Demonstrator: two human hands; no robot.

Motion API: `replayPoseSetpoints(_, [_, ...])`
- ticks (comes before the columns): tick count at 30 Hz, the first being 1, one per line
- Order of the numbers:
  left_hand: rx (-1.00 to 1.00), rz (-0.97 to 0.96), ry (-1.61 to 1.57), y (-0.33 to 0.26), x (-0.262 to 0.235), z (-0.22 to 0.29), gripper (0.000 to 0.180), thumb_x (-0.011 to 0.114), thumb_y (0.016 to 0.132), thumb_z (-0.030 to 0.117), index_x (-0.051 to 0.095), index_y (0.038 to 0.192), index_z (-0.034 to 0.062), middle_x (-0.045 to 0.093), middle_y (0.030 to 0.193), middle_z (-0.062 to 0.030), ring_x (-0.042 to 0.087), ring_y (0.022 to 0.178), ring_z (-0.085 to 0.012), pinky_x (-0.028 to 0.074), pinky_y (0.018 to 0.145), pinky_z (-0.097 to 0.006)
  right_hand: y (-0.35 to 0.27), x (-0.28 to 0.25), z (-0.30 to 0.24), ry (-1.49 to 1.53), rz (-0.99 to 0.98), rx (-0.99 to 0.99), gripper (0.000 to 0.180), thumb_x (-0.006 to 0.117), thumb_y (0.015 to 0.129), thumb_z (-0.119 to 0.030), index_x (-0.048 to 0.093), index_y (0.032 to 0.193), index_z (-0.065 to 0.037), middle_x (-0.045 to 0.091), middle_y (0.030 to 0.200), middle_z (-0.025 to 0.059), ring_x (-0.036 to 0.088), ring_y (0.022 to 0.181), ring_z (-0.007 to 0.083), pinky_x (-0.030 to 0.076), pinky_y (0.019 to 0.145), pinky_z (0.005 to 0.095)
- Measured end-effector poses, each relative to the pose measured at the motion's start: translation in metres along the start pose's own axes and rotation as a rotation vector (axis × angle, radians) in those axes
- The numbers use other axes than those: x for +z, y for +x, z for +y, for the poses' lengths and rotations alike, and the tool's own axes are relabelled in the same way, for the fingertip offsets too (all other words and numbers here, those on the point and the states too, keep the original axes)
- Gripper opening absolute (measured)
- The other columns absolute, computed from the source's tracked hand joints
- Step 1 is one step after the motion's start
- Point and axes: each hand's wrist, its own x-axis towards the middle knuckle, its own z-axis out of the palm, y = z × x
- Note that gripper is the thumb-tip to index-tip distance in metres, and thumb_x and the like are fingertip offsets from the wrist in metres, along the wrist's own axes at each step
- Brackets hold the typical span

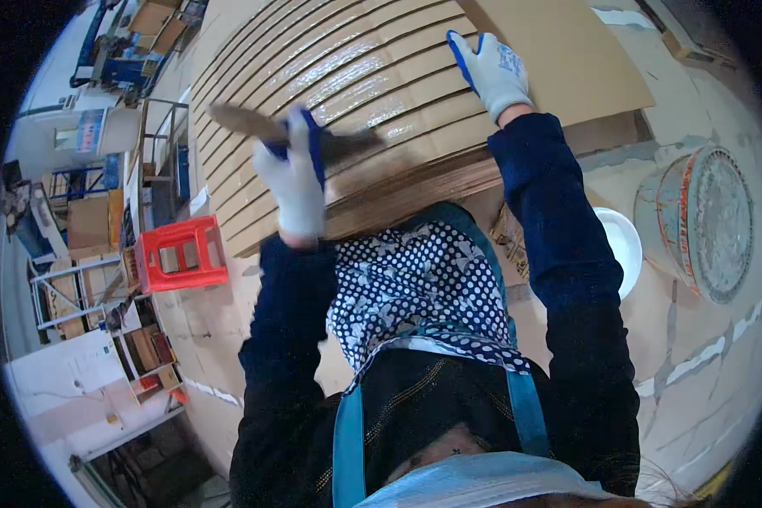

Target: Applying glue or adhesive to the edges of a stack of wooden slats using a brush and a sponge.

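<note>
1. Leftmost, a red plastic stool (180, 252) stands on the floor beside shelving, well apart from both hands.
2. Next, the left hand (292, 173), in a white glove with blue palm coating, is raised over the near left part of the cardboard stack. Its grip is closed around a brush (262, 129); the brush is blurred and lies across the hand, its dark end pointing left over the sheets.
3. At centre, the stack of corrugated cardboard sheets (347, 76) lies in front of the person, the sheets fanned so that their edges form stepped bands. Several bands carry a shiny wet-looking sheen.
4. Further right, the right hand (493, 72), gloved alike, rests flat on the upper right part of the stack. Its grip is spread apart, fingers extended, clamped on nothing.
5. Right of the right forearm, a white bowl (622, 245) sits on the floor, partly hidden by the sleeve.
6. Rightmost, a round bucket (703, 224) with an orange rim band stands just beside the bowl.
</note>
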Motion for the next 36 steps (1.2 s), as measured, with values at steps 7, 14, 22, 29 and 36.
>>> replayPoseSetpoints(7, [0.304,0.124,0.738,0.044,0.085,-0.042,0.041,0.059,0.09,0.038,0.06,0.077,-0.0007,0.061,0.063,-0.0147,0.056,0.052,-0.0274,0.044,0.054,-0.039,-0.001,-0.003,-0.001,-0.01,0.007,0.03,0.063,0.046,0.087,-0.06,0.063,0.099,0.0,0.067,0.091,0.0249,0.065,0.09,0.0388,0.048,0.083,0.0469])
replayPoseSetpoints(14, [0.089,-0.326,0.468,-0.053,0.017,-0.02,0.021,0.069,0.084,0.015,0.059,0.073,-0.0005,0.052,0.055,-0.0097,0.049,0.047,-0.0164,0.04,0.049,-0.032,-0.002,-0.004,0.0,0.02,-0.04,0.038,0.063,0.047,0.087,-0.06,0.062,0.097,0.0,0.067,0.089,0.0246,0.065,0.088,0.0382,0.049,0.081,0.0464])
replayPoseSetpoints(22, [0.425,0.045,0.669,0.226,0.084,-0.041,0.045,0.061,0.086,0.04,0.063,0.08,-0.004,0.064,0.068,-0.0216,0.063,0.066,-0.0355,0.045,0.063,-0.044,-0.003,-0.007,-0.005,0.059,-0.072,0.056,0.062,0.046,0.087,-0.059,0.06,0.096,0.001,0.066,0.092,0.0247,0.064,0.09,0.0391,0.048,0.082,0.0469])
replayPoseSetpoints(29, [0.255,0.017,0.935,0.226,0.099,-0.082,0.046,0.056,0.085,0.045,0.066,0.089,0.0001,0.066,0.082,-0.0235,0.063,0.082,-0.041,0.047,0.074,-0.048,-0.003,-0.008,-0.007,0.037,-0.073,0.07,0.061,0.046,0.088,-0.058,0.059,0.098,0.001,0.066,0.092,0.0253,0.064,0.091,0.0398,0.048,0.081,0.0468])
replayPoseSetpoints(36, [0.241,-0.335,0.652,0.167,0.036,-0.074,0.039,0.064,0.085,0.035,0.062,0.074,-0.0022,0.054,0.055,-0.0081,0.05,0.055,-0.0131,0.04,0.054,-0.036,-0.004,-0.007,-0.008,0.02,-0.042,0.054,0.061,0.047,0.087,-0.058,0.059,0.097,0.001,0.066,0.091,0.0254,0.064,0.089,0.0392,0.049,0.081,0.047])
